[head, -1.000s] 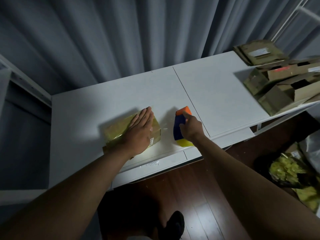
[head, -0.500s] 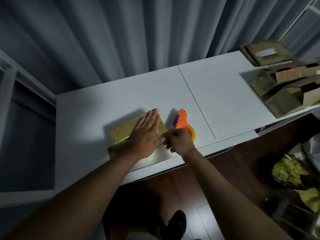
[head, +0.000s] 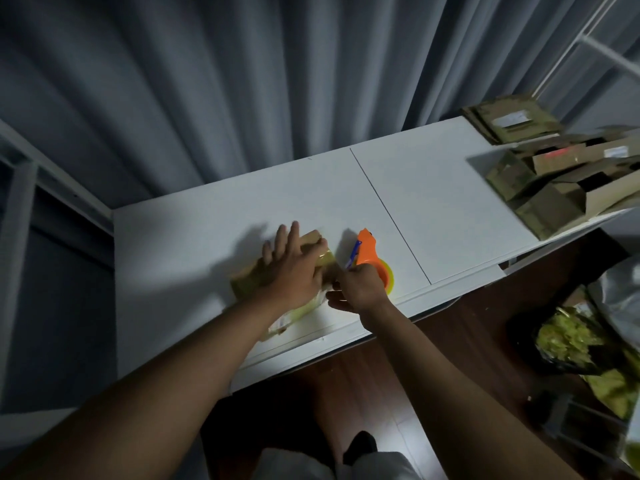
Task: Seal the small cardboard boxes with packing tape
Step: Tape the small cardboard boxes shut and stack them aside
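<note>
A small cardboard box (head: 249, 282), shiny with tape, lies near the front edge of the white table (head: 194, 237). My left hand (head: 294, 268) rests flat on top of it, fingers straight and spread toward the back. Just right of the box stands an orange tape dispenser (head: 369, 252) with a yellow roll. My right hand (head: 360, 289) grips the dispenser's handle, close against the box's right end. The box's right side is hidden by both hands.
A heap of cardboard boxes and flattened cartons (head: 554, 178) fills the table's right end. Grey curtains (head: 277, 81) hang behind the table. A bag of yellow packing material (head: 571, 344) sits on the dark wooden floor at right. A white shelf frame (head: 20, 202) stands at left.
The box has turned under my left hand, which has slid further across its top. My right hand has gripped the dispenser, stood it upright and brought it against the box's right end.
</note>
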